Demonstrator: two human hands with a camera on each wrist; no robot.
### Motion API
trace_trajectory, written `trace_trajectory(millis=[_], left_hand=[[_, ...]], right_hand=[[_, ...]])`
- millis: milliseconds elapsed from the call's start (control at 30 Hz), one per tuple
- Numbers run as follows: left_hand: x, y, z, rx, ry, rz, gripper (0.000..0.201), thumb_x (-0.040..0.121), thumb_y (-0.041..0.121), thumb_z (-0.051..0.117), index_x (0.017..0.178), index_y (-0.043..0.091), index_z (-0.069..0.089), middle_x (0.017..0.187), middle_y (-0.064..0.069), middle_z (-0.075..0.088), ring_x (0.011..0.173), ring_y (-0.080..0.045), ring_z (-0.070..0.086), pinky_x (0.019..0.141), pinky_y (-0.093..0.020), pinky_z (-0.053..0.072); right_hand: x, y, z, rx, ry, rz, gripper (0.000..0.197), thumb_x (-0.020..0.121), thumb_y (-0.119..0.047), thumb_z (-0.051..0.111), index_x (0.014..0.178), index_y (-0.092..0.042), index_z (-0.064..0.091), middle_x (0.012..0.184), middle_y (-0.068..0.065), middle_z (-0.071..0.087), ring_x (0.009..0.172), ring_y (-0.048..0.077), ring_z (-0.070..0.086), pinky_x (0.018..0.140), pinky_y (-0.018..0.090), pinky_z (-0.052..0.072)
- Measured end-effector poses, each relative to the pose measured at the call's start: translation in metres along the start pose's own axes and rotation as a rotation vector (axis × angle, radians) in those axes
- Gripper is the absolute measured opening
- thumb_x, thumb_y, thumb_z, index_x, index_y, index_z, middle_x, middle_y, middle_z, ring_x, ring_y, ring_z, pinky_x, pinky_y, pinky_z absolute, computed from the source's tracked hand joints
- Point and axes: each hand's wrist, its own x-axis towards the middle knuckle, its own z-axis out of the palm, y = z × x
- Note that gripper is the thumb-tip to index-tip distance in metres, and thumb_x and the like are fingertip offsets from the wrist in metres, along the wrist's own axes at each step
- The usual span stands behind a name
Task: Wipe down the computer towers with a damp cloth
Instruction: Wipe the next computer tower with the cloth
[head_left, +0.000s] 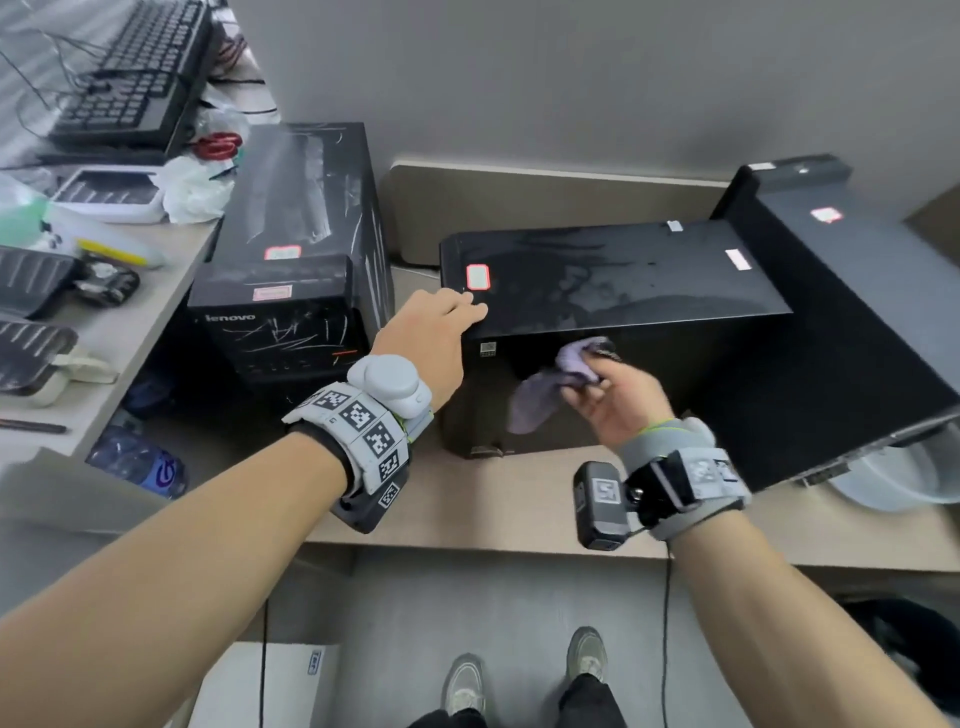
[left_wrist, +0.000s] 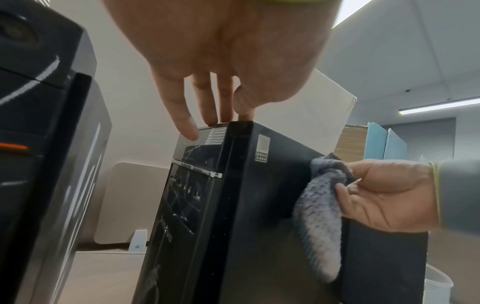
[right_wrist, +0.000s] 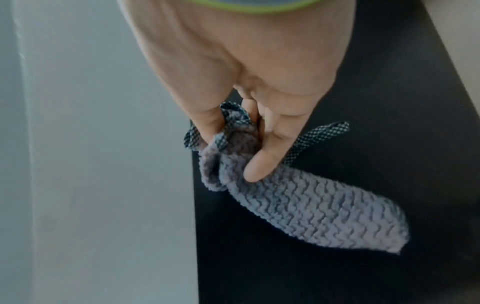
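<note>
From the head view the left hand (head_left: 436, 325) lies flat-fingered on the middle tower (head_left: 613, 280) on the counter (head_left: 493, 514), which looks heavy and rigid; the left wrist view shows the right hand (left_wrist: 384, 195) pinching the cloth (left_wrist: 319, 226) against its side; in the right wrist view the cloth hangs limp and soft, best bunched.

Both bare forearms reach forward, each wrist strapped with a grey band carrying a small camera. The left hand (head_left: 423, 332) lies palm down, its fingers (left_wrist: 182, 115) straight and close together, their tips resting on a dark top edge beneath them. The right hand (head_left: 618, 402) is turned palm inward, thumb and fingers (right_wrist: 265, 162) curled and pinching a bunched cloth (right_wrist: 298, 203) that trails below the fingertips.
</note>
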Motion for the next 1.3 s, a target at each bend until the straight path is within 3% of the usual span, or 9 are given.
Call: trace_trajectory(millis=[167, 300, 467, 567, 667, 833, 967, 1067, 1300], left_hand=[[0.009, 0.001, 0.002, 0.183, 0.083, 0.108, 0.036, 0.092, 0.013, 0.037, 0.116, 0.016, 0.063, 0.111, 0.004, 0.057, 0.099, -0.019, 0.045, 0.069, -0.03, 0.045], [0.005, 0.025, -0.019, 0.256, 0.294, 0.138, 0.011, 0.067, 0.007, 0.075, 0.065, 0.013, 0.066, 0.072, 0.003, 0.055, 0.073, -0.015, 0.031, 0.048, -0.013, 0.004], [0.001, 0.021, -0.012, 0.105, 0.231, 0.034, 0.004, 0.081, 0.012, 0.067, 0.084, 0.013, 0.065, 0.085, -0.001, 0.055, 0.076, -0.026, 0.05, 0.045, -0.023, 0.029], [0.004, 0.02, -0.005, 0.048, 0.261, -0.02, 0.007, 0.087, 0.014, 0.059, 0.092, 0.015, 0.064, 0.091, -0.001, 0.054, 0.083, -0.026, 0.048, 0.047, -0.025, 0.031], [0.005, 0.016, -0.001, 0.041, 0.25, -0.04, 0.011, 0.091, 0.019, 0.052, 0.097, 0.017, 0.062, 0.095, -0.001, 0.053, 0.087, -0.024, 0.046, 0.047, -0.026, 0.033], [0.005, 0.017, -0.001, 0.031, 0.245, -0.041, 0.014, 0.093, 0.022, 0.049, 0.1, 0.018, 0.061, 0.099, 0.0, 0.052, 0.091, -0.023, 0.045, 0.049, -0.027, 0.034], [0.005, 0.018, 0.0, 0.042, 0.247, -0.058, 0.011, 0.091, 0.021, 0.052, 0.098, 0.017, 0.06, 0.098, -0.002, 0.052, 0.091, -0.025, 0.046, 0.049, -0.027, 0.032], [0.005, 0.019, 0.0, 0.058, 0.245, -0.069, 0.012, 0.09, 0.022, 0.052, 0.098, 0.017, 0.06, 0.098, -0.002, 0.052, 0.092, -0.025, 0.046, 0.049, -0.028, 0.034], [0.002, 0.024, -0.002, 0.039, 0.238, -0.098, 0.016, 0.093, 0.021, 0.049, 0.102, 0.018, 0.061, 0.102, 0.0, 0.053, 0.095, -0.022, 0.046, 0.05, -0.026, 0.033]], right_hand=[[-0.009, -0.025, -0.008, 0.06, 0.15, -0.13, 0.012, 0.093, -0.001, 0.05, 0.086, -0.007, 0.057, 0.08, 0.008, 0.055, 0.047, 0.01, 0.064, 0.051, 0.023, 0.054], [-0.021, -0.002, 0.028, -0.047, 0.003, -0.062, 0.003, 0.089, 0.0, 0.059, 0.09, -0.003, 0.058, 0.069, 0.011, 0.062, 0.05, 0.017, 0.064, 0.052, 0.029, 0.057], [-0.018, -0.048, -0.003, 0.051, 0.225, -0.134, 0.008, 0.092, -0.004, 0.055, 0.085, -0.008, 0.058, 0.06, 0.003, 0.061, 0.05, 0.012, 0.059, 0.05, 0.023, 0.054], [-0.022, -0.054, 0.003, -0.333, 0.263, -0.264, 0.012, 0.088, -0.005, 0.062, 0.098, -0.01, 0.059, 0.084, 0.007, 0.055, 0.063, 0.017, 0.057, 0.066, 0.019, 0.056], [-0.035, -0.033, 0.03, -0.608, 0.191, -0.396, 0.013, 0.081, -0.003, 0.07, 0.087, -0.008, 0.059, 0.08, 0.012, 0.057, 0.061, 0.018, 0.055, 0.048, 0.023, 0.052], [-0.048, -0.044, 0.03, -1.175, 0.197, -0.859, 0.026, 0.077, -0.009, 0.066, 0.103, -0.013, 0.063, 0.098, 0.004, 0.06, 0.087, 0.017, 0.054, 0.071, 0.016, 0.031], [-0.043, -0.043, 0.056, -1.377, -0.036, -1.065, 0.029, 0.075, -0.005, 0.059, 0.103, -0.007, 0.069, 0.115, 0.014, 0.059, 0.104, 0.029, 0.057, 0.089, 0.024, 0.04], [-0.033, -0.024, 0.061, -1.752, -0.197, -1.047, 0.035, 0.073, -0.006, 0.058, 0.107, -0.009, 0.069, 0.117, 0.009, 0.066, 0.106, 0.035, 0.057, 0.09, 0.04, 0.046], [-0.021, -0.074, -0.012, -1.839, 0.131, -0.978, 0.047, 0.076, -0.008, 0.061, 0.122, -0.016, 0.063, 0.133, 0.003, 0.059, 0.121, 0.031, 0.05, 0.091, 0.041, 0.043]])
